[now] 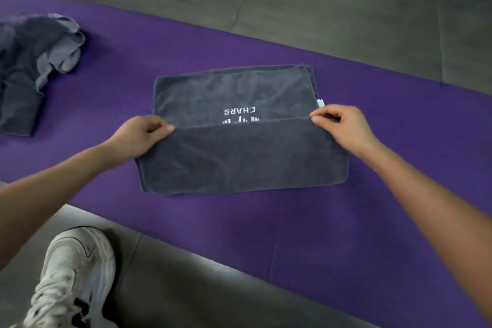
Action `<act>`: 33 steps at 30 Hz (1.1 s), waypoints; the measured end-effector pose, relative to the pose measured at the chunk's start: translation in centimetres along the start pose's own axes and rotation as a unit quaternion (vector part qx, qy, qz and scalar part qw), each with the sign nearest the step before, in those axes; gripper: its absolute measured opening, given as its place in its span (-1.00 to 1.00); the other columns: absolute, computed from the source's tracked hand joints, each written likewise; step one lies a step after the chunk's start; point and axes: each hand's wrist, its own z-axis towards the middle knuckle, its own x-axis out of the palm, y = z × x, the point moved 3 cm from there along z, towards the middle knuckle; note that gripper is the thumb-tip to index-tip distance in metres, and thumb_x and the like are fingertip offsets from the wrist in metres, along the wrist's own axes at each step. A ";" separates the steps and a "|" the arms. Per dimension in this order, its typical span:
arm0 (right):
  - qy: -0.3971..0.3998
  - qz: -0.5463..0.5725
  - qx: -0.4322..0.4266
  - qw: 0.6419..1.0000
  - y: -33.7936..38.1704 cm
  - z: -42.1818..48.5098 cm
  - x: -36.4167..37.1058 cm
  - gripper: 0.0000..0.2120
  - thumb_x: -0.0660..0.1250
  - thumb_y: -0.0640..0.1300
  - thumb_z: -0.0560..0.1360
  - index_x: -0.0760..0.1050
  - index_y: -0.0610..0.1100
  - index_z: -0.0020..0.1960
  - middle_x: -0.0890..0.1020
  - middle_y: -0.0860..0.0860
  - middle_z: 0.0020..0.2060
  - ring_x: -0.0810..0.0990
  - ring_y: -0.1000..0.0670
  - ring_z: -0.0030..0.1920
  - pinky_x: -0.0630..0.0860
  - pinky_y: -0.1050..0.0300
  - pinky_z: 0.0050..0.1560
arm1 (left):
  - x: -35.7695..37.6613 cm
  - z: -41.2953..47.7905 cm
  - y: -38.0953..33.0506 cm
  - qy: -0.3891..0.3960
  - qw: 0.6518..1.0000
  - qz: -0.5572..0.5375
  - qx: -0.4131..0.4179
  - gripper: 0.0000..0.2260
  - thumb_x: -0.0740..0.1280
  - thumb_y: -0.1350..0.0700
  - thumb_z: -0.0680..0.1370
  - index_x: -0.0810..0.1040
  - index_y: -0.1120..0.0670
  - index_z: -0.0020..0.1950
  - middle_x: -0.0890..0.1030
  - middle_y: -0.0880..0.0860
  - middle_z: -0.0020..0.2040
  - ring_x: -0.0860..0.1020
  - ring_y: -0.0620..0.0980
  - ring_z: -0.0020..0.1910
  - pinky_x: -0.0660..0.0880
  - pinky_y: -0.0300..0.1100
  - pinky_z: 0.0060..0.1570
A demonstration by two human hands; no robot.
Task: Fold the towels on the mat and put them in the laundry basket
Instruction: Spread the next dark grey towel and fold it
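A dark grey towel (239, 152) with white lettering lies on the purple mat (332, 221), its near half turned up over the far half. My left hand (141, 136) pinches the left corner of the turned-up edge. My right hand (340, 125) pinches the right corner of that same edge. The edge crosses the towel just below the lettering and covers part of the logo. A small white tag shows at the towel's right side. No laundry basket is in view.
A crumpled heap of grey towels (34, 61) lies on the mat at the far left. Grey tiled floor (346, 2) lies beyond the mat and in front of it. A white sneaker (72, 277) is at the bottom left on the floor.
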 end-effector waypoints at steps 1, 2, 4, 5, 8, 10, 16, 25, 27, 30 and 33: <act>-0.008 -0.007 -0.003 1.000 0.5 1.6 -0.3 -0.88 0.39 -0.20 0.48 0.63 -0.11 0.00 0.64 0.08 -0.13 0.55 0.27 -0.15 0.39 0.54 -0.08 | -0.8 1.1 -0.1 -0.001 0.999 -0.051 -0.013 -0.83 0.35 0.02 0.52 0.59 0.11 -0.16 0.65 -0.07 -0.30 0.57 -0.19 -0.29 0.43 -0.39 -0.31; -0.015 -0.018 -0.007 1.000 0.8 3.1 -0.5 -0.87 0.39 -0.21 0.48 0.63 -0.13 0.01 0.63 0.06 -0.14 0.53 0.25 -0.17 0.38 0.53 -0.12 | -1.4 2.1 -0.1 0.010 0.996 -0.089 -0.030 -0.87 0.39 0.01 0.48 0.61 0.07 -0.15 0.66 -0.10 -0.31 0.58 -0.25 -0.32 0.46 -0.45 -0.31; -0.019 -0.049 -0.013 0.999 1.2 6.2 -0.5 -0.85 0.37 -0.24 0.48 0.62 -0.16 0.05 0.60 0.01 -0.17 0.48 0.20 -0.23 0.37 0.44 -0.15 | -2.4 4.1 0.2 0.043 0.990 -0.126 -0.053 -0.89 0.46 0.06 0.42 0.62 0.06 -0.13 0.67 -0.08 -0.26 0.61 -0.19 -0.28 0.51 -0.39 -0.26; -0.016 -0.065 -0.016 0.998 1.3 7.6 -0.4 -0.83 0.35 -0.26 0.49 0.61 -0.16 0.06 0.60 -0.01 -0.16 0.48 0.18 -0.24 0.37 0.38 -0.14 | -2.8 5.0 0.4 0.049 0.988 -0.133 -0.060 -0.89 0.48 0.09 0.39 0.64 0.07 -0.15 0.67 -0.05 -0.26 0.62 -0.15 -0.27 0.53 -0.37 -0.27; -0.025 -0.132 -0.027 0.991 1.4 11.7 0.4 -0.81 0.29 -0.26 0.52 0.60 -0.08 0.07 0.62 -0.01 -0.09 0.53 0.03 -0.10 0.43 0.14 0.00 | -4.0 8.4 1.3 -0.010 0.988 -0.144 -0.060 -0.93 0.49 0.11 0.38 0.63 0.07 -0.23 0.63 -0.01 -0.30 0.56 -0.26 -0.39 0.46 -0.47 -0.40; -0.057 -0.163 -0.020 0.985 1.5 14.2 0.9 -0.81 0.26 -0.21 0.54 0.60 -0.02 0.06 0.64 0.04 -0.03 0.54 0.02 0.00 0.44 0.05 0.08 | -4.6 10.9 2.2 -0.073 0.986 -0.139 -0.058 -0.95 0.45 0.14 0.44 0.61 0.07 -0.20 0.59 -0.01 -0.27 0.53 -0.24 -0.38 0.45 -0.44 -0.36; -0.117 -0.237 0.015 0.964 1.0 20.1 2.7 -0.81 0.24 -0.15 0.55 0.59 0.01 0.08 0.65 0.02 0.04 0.56 -0.06 0.09 0.44 0.05 0.03 | -3.9 17.2 4.2 -0.202 0.969 -0.128 -0.064 -0.89 0.41 0.14 0.49 0.60 0.10 -0.01 0.56 -0.02 -0.18 0.49 -0.10 -0.18 0.38 -0.28 -0.18; -0.160 -0.400 -0.180 0.884 -0.3 13.5 5.1 -0.74 0.27 -0.02 0.48 0.60 -0.14 0.05 0.61 -0.11 0.13 0.55 -0.19 0.14 0.29 -0.17 0.25 | -1.4 14.3 3.9 -0.296 0.938 0.171 0.048 -0.76 0.29 0.07 0.51 0.56 0.15 0.11 0.54 0.23 0.03 0.45 0.27 0.05 0.31 0.02 0.14; -0.134 -0.431 -0.230 0.862 -0.6 9.4 5.4 -0.71 0.31 0.08 0.48 0.62 -0.11 0.02 0.60 -0.10 0.17 0.54 -0.16 0.18 0.20 -0.21 0.35 | 0.1 11.1 2.8 -0.236 0.930 0.218 0.179 -0.72 0.23 0.00 0.49 0.59 0.15 0.01 0.56 0.17 -0.06 0.50 0.24 -0.08 0.40 0.04 0.02; -0.004 -0.428 -0.300 0.853 -2.3 3.9 6.1 -0.54 0.24 0.23 0.45 0.63 -0.11 0.06 0.62 -0.08 0.15 0.56 -0.13 0.17 0.27 -0.16 0.33 | 3.1 6.3 3.0 -0.078 0.913 0.283 0.283 -0.65 0.21 -0.11 0.48 0.61 0.09 0.03 0.56 0.08 -0.05 0.52 0.13 -0.12 0.51 0.02 -0.11; 0.055 -0.463 -0.281 0.839 -4.7 1.7 5.7 -0.47 0.17 0.22 0.45 0.59 -0.16 0.15 0.61 -0.08 0.17 0.57 -0.11 0.18 0.32 -0.11 0.31 | 4.8 3.3 3.8 -0.027 0.901 0.341 0.265 -0.57 0.17 -0.17 0.43 0.56 0.07 0.13 0.54 0.05 0.00 0.54 0.08 -0.11 0.56 -0.01 -0.19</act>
